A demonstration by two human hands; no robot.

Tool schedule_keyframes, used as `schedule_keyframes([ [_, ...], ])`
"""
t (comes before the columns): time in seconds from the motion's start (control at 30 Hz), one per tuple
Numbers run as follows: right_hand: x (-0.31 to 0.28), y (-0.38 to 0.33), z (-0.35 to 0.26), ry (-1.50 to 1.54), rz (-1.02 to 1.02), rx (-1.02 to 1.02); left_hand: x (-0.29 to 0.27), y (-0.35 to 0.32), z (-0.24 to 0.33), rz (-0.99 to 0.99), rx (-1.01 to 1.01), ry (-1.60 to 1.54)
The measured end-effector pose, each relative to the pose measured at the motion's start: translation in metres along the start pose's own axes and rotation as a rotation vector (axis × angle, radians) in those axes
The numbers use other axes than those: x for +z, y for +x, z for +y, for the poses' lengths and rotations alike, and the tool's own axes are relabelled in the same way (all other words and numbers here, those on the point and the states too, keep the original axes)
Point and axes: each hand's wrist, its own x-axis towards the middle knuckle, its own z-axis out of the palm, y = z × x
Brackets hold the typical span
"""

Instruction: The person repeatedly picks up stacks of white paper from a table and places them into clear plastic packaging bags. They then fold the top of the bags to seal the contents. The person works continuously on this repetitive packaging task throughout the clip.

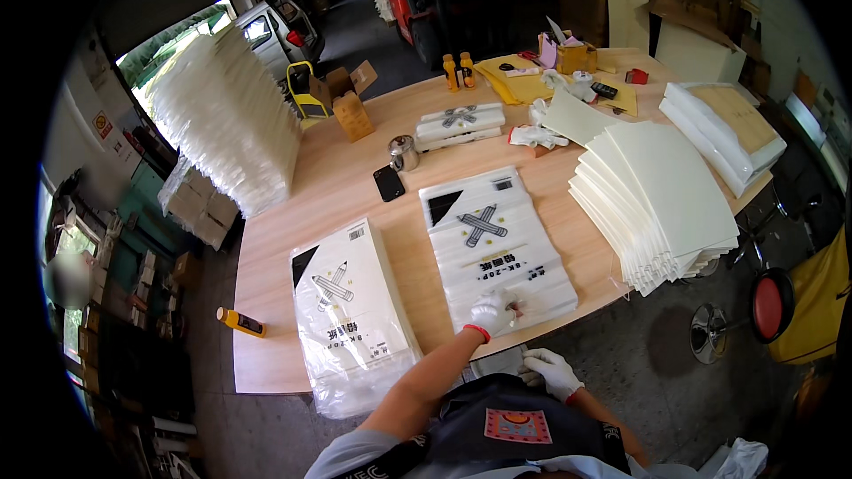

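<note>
A stack of flat clear plastic bags (497,253), printed with crossed pencils, lies near the table's front edge. My left hand (493,309), in a white glove with a red cuff, is on the lower part of its top bag, fingers drawn together at the plastic. My right hand (552,372), also gloved, hovers in front of my apron just off the table edge; its fingers are loosely bent and apart, with nothing visible in them. To the left lies a pile of filled paper packs (351,302) in the same printed plastic. Fanned cream paper sheets (652,195) are stacked on the right.
A phone (388,184), a metal pot (404,153) and a smaller wrapped bundle (459,124) lie beyond the bags. An orange bottle (240,322) is at the left edge. Tall plastic-wrapped stacks (226,120) rise at far left; a round stool (770,303) stands at right.
</note>
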Motion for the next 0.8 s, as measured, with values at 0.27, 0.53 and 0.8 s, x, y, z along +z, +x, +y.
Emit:
schedule_keyframes([
  [0.27, -0.008, 0.009, -0.012, 0.030, -0.028, -0.070, -0.023, -0.001, 0.005, -0.001, -0.014, -0.173],
  [0.53, 0.020, 0.098, -0.068, 0.030, 0.139, -0.425, -0.055, 0.003, 0.015, 0.097, 0.217, -0.142],
  [0.8, -0.077, 0.117, -0.038, -1.163, 0.462, -0.445, -0.110, 0.036, 0.028, 0.077, 0.146, -1.656],
])
